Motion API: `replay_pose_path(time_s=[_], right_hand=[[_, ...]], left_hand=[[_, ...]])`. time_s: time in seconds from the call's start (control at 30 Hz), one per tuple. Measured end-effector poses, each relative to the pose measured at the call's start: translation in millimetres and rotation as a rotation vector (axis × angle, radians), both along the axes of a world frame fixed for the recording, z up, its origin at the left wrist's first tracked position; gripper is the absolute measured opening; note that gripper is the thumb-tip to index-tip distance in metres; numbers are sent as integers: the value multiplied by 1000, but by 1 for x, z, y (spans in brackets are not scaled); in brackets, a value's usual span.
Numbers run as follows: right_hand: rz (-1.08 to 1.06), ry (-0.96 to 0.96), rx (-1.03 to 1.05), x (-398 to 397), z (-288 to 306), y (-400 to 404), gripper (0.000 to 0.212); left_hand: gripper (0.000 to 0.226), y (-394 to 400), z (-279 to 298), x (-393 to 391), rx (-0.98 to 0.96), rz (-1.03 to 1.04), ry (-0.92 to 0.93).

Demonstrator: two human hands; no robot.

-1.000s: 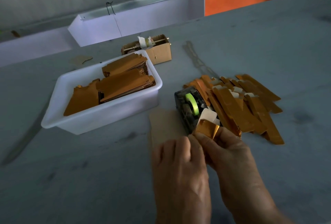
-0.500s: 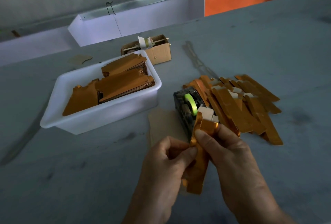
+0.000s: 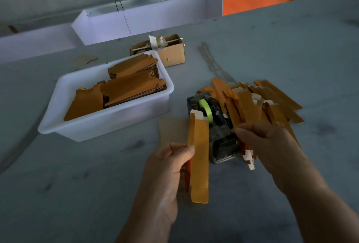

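Grey worktop (image 3: 291,48); left hand (image 3: 165,167) gripping carton (image 3: 201,155) beside tape dispenser (image 3: 219,132), right hand (image 3: 272,145) curled, grip unclear; seemingly midway: pile (image 3: 252,103) done, blanks (image 3: 126,89) waiting.

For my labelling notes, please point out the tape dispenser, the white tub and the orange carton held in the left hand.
tape dispenser (image 3: 222,138), head view, on its dark body.
white tub (image 3: 108,124), head view, on its front wall.
orange carton (image 3: 202,161), head view, on its flat front face.

Right fingers (image 3: 245,132) blurred, tape dispenser (image 3: 223,145) partly hidden
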State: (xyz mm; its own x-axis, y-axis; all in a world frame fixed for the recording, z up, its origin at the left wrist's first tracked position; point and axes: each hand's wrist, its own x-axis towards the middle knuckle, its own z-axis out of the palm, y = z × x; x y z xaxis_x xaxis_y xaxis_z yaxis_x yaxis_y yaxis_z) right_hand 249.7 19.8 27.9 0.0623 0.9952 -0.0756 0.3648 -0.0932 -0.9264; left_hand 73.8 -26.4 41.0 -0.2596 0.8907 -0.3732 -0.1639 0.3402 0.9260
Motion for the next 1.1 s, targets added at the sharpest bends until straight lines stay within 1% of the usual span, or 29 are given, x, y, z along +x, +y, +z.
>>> replay_pose_path(time_s=[0.1, 0.2, 0.27, 0.33, 0.43, 0.5, 0.53, 0.57, 0.63, 0.67, 0.7, 0.73, 0.8, 0.87, 0.93, 1.0, 1.1], right_hand=[[67, -118, 15, -6, 0, 3, 9], [99, -249, 17, -12, 1, 7, 16], [87, -291, -11, -15, -1, 9, 19], [79, -291, -41, -18, -1, 9, 18], [73, -236, -58, -21, 1, 8, 12], [48, -192, -25, -23, 1, 9, 9], [26, -133, -17, -24, 0, 8, 11], [7, -29, -25, -24, 0, 7, 11], [-16, 237, -80, -25, -2, 3, 11], [-34, 316, -95, -24, -3, 1, 11], [-56, 333, -90, -22, -4, -1, 11], [-81, 294, -65, -20, -6, -3, 10], [-124, 119, 6, -18, -7, -7, 11], [-112, -57, 70, -19, -7, -12, 15], [-85, -174, 110, -21, -9, -16, 19], [-89, -222, 146, -22, -11, -17, 20], [-113, -245, 164, -23, -13, -18, 16]], left_hand=[[20, 1, -2, 9, 5, -10, -56], [12, 2, -3, 18, 20, 18, -95], [11, 3, -4, 23, 14, 45, -119], [10, 4, -5, 28, 0, 55, -162], [11, 5, -7, 33, -12, 40, -187], [11, 6, -8, 34, -11, 36, -176], [11, 6, -9, 34, -9, 37, -169], [12, 6, -10, 33, -8, 36, -162], [12, 6, -11, 32, -3, 27, -165], [12, 5, -11, 32, -3, 25, -169], [12, 5, -11, 32, -2, 24, -171], [11, 4, -12, 32, 1, 20, -173], [11, 4, -12, 32, 11, 12, -178], [13, 4, -13, 31, 24, 6, -167], [16, 4, -13, 30, 31, 4, -157], [16, 4, -13, 31, 44, 4, -148], [11, 6, -12, 31, 93, -23, -102]])
